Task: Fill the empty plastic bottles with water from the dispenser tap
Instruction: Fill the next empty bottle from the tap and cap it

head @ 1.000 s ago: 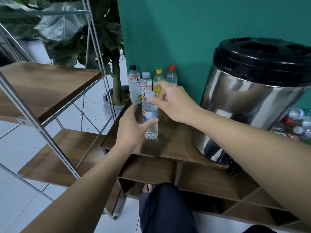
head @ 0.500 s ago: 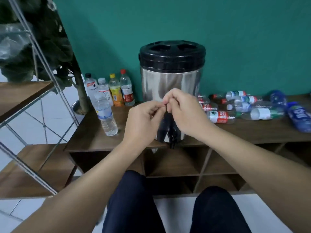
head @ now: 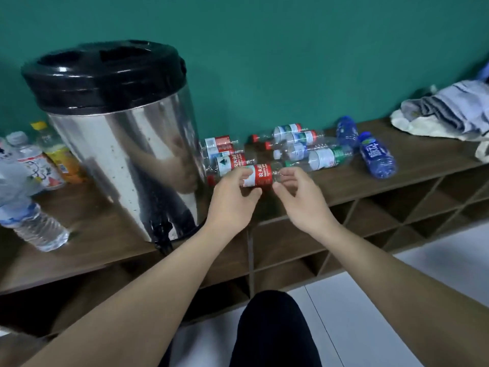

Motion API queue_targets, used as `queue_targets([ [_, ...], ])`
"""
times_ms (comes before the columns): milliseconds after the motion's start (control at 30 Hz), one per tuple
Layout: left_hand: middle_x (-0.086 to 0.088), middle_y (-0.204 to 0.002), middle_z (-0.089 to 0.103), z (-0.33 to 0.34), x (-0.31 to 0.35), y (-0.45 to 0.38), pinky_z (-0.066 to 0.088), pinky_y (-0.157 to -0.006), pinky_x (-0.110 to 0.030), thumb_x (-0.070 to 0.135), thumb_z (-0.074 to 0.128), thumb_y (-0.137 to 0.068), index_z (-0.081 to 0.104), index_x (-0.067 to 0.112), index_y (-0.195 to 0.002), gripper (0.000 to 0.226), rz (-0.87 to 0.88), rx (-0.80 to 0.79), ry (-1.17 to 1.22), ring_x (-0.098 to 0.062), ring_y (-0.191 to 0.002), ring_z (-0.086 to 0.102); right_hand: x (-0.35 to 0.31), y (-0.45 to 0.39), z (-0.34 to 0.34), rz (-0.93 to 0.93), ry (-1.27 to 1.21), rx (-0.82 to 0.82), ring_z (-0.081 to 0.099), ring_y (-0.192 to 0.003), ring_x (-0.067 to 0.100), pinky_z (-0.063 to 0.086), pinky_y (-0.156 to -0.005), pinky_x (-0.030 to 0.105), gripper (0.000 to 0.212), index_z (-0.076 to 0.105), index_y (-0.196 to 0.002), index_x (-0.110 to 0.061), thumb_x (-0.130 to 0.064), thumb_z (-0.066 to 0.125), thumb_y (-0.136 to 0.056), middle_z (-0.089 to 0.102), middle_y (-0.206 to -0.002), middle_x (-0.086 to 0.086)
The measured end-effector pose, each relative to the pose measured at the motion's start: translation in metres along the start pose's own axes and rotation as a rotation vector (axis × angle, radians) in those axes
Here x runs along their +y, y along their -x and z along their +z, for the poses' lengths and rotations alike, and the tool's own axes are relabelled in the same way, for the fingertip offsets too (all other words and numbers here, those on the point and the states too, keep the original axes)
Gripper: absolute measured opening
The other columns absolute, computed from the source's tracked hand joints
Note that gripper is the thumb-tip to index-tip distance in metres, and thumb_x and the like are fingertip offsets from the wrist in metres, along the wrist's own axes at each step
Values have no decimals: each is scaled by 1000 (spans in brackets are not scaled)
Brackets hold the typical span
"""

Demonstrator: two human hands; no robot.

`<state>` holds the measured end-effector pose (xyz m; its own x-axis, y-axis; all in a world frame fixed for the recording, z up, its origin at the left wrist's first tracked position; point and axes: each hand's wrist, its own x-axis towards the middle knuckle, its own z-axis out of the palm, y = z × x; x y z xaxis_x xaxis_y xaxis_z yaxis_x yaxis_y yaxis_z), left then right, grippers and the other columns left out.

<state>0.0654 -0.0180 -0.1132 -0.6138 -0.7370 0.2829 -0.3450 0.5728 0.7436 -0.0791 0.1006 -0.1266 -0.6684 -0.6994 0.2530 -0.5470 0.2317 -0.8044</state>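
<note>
Red-labelled empty bottle (head: 258, 175) lies sideways above the counter (head: 412, 165), beside the dispenser (head: 127, 144). Left hand (head: 232, 197) curls its fingers (head: 247, 173) round the label; right hand (head: 296, 189) pinches the clear end, fingers half-curled. Half a second ago both hands were pinched together, empty, before the tap (head: 162, 234).

You've got a teal wall (head: 317, 62) behind a wooden shelf unit (head: 397, 178) with open cubbies, a crumpled striped cloth (head: 447, 109) at its far right end, and white floor tiles (head: 397, 300) below.
</note>
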Motion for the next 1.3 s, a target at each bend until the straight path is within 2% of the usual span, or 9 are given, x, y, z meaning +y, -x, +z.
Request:
queue_targets([
  [267,1,-162,52,36,-38,-66,42,-127,-51,29,88,-96,49,24,-164,79,47,-77,-383,-26,-152,44,59,-59,23,138,-67,-50,54,-143,10,45,-124,40,66,48,-161,-21,-40,74,-104,57,-158,-6],
  [367,-3,-159,53,37,-47,-82,40,-126,-54,32,87,-94,48,22,-163,80,20,-83,-498,-31,-150,43,70,-69,30,155,-83,-57,50,-150,13,43,-127,46,70,44,-164,-25,-43,74,-104,54,-162,-7],
  [500,-4,-154,55,40,-52,-86,40,-125,-53,38,87,-94,53,22,-158,74,25,-148,-586,-32,-147,46,73,-68,34,154,-134,-66,48,-153,13,40,-126,36,72,39,-168,-23,-39,73,-106,51,-167,-5],
  [667,0,-150,55,34,-52,-68,49,-120,-49,32,94,-89,53,23,-158,81,18,-274,-487,-26,-144,50,70,-54,24,159,-146,-52,50,-150,12,40,-118,27,65,42,-167,-20,-37,68,-110,54,-163,-4],
  [800,5,-145,61,23,-40,-48,58,-109,-44,37,97,-85,49,28,-162,91,15,-374,-445,-16,-130,62,67,-39,15,195,-110,15,61,-133,12,46,-103,25,50,55,-157,-19,-41,61,-112,66,-147,-3],
  [900,14,-137,68,8,-20,-31,64,-96,-41,50,101,-75,57,35,-149,87,24,-278,-373,-8,-114,68,56,-27,8,220,-163,63,63,-125,13,49,-94,23,44,59,-151,-18,-42,56,-115,68,-137,-3],
  [1000,20,-120,64,-10,1,-11,64,-82,-37,60,102,-68,61,42,-121,69,29,-158,-321,-6,-98,68,43,-17,1,208,-173,81,65,-126,15,54,-105,35,45,60,-150,-18,-47,50,-116,69,-136,-1],
  [1167,22,-122,71,-47,27,24,64,-85,-24,48,105,-72,64,38,-132,73,-12,-72,-7,5,-104,72,12,1,-3,215,-216,105,68,-121,15,56,-102,39,43,65,-142,-23,-51,47,-115,73,-127,-4],
  [1300,21,-116,77,-72,39,51,61,-87,-15,34,105,-77,72,33,-122,56,18,113,237,2,-108,74,-19,18,3,249,-265,115,74,-110,16,62,-97,43,54,70,-133,-26,-65,42,-109,76,-116,-4],
])
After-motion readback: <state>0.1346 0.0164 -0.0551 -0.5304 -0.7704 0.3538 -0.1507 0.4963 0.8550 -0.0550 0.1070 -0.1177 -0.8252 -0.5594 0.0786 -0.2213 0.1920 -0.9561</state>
